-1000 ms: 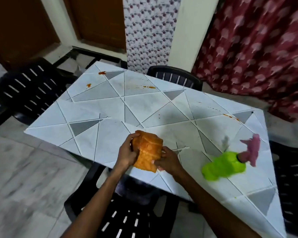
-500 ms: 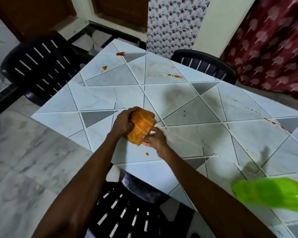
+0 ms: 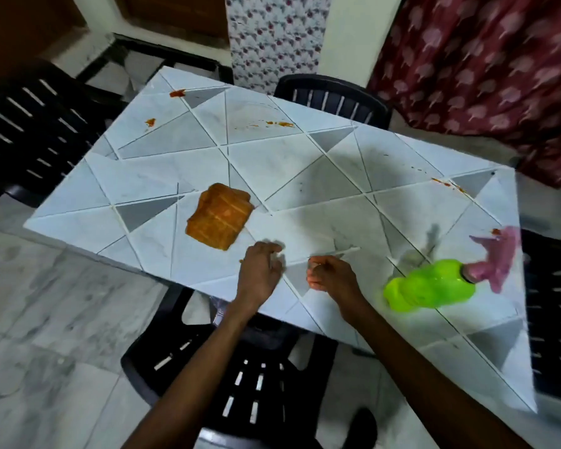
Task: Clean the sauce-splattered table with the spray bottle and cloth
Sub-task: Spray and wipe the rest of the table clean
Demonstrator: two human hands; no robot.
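Observation:
A folded orange cloth (image 3: 220,216) lies flat on the white triangle-patterned table (image 3: 305,176), left of centre. My left hand (image 3: 260,273) hovers just below and right of it, fingers loosely curled, holding nothing. My right hand (image 3: 332,277) is beside it near the front edge, fingers curled in with nothing in them. A green spray bottle (image 3: 429,287) with a pink trigger head (image 3: 496,258) lies on its side at the right. Sauce spots (image 3: 177,93) mark the far left corner, the far middle (image 3: 279,124) and the right edge (image 3: 449,184).
Black plastic chairs stand around the table: one at the left (image 3: 30,131), one at the far side (image 3: 332,95), one at the right (image 3: 554,306), one right under my arms (image 3: 240,377). A red patterned curtain (image 3: 486,66) hangs at the back right.
Both hands held the orange cloth above the table; now it lies flat on the tabletop and both hands have let go and drawn back toward the front edge.

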